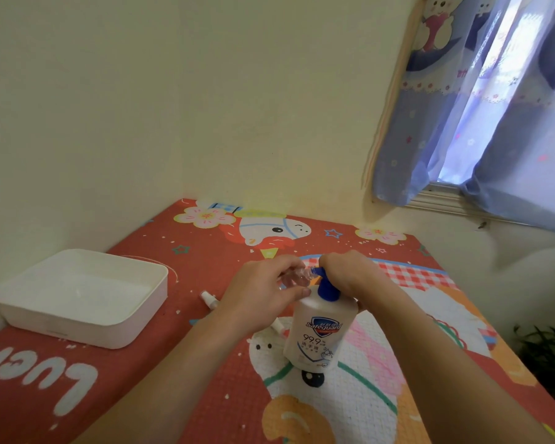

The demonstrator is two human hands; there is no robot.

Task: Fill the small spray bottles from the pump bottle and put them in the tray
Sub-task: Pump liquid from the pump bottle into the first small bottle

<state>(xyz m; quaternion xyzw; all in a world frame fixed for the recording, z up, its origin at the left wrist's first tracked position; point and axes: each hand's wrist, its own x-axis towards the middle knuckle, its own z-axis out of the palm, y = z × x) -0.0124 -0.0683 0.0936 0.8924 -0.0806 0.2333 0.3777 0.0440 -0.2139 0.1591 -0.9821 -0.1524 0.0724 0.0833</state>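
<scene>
A white Safeguard pump bottle (321, 334) with a blue pump head (327, 288) stands on the printed mat near the middle. My left hand (263, 290) holds a small clear spray bottle (297, 277) tilted, its mouth at the blue spout. My right hand (350, 267) lies over the top of the pump head, fingers curled down on it. A white tray (135, 312) sits at the left, nothing visible inside it. Two small white spray caps lie on the mat: one cap (207, 298) left of my left wrist, another cap (277, 326) beside the pump bottle.
The red cartoon-print mat (141, 379) covers a surface set into a wall corner. A blue curtain (478, 107) and window are at the upper right. A dark plant (548, 354) shows past the mat's right edge.
</scene>
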